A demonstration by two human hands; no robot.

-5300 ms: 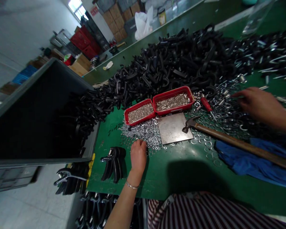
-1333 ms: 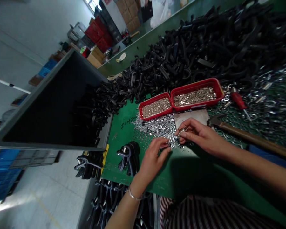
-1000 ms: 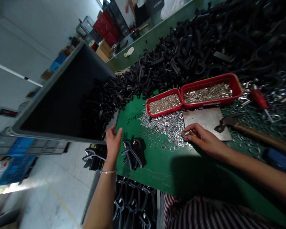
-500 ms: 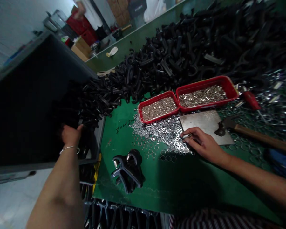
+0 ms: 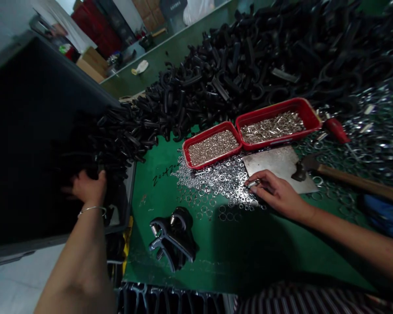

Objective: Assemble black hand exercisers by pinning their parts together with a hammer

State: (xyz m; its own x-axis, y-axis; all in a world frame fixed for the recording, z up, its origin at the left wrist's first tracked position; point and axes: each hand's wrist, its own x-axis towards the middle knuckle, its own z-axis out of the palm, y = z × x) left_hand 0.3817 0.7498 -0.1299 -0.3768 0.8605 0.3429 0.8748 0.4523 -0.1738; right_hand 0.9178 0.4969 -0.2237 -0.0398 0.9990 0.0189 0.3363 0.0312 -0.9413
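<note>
Clearly, the right hand [image 5: 279, 196] pinches a metal spring [image 5: 253, 183], with loose washers [image 5: 212, 178] spread just left of that grip and a steel plate [image 5: 270, 162] beyond it, while the left hand [image 5: 90, 188] is inside the dark bin [image 5: 129, 187], near black clamp parts [image 5: 121, 135], its grip too shadowed to tell

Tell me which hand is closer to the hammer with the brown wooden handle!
Right. The right hand, pinching a coiled metal spring, is just left of the hammer's dark head. The left hand is far off inside the large grey bin.
</note>
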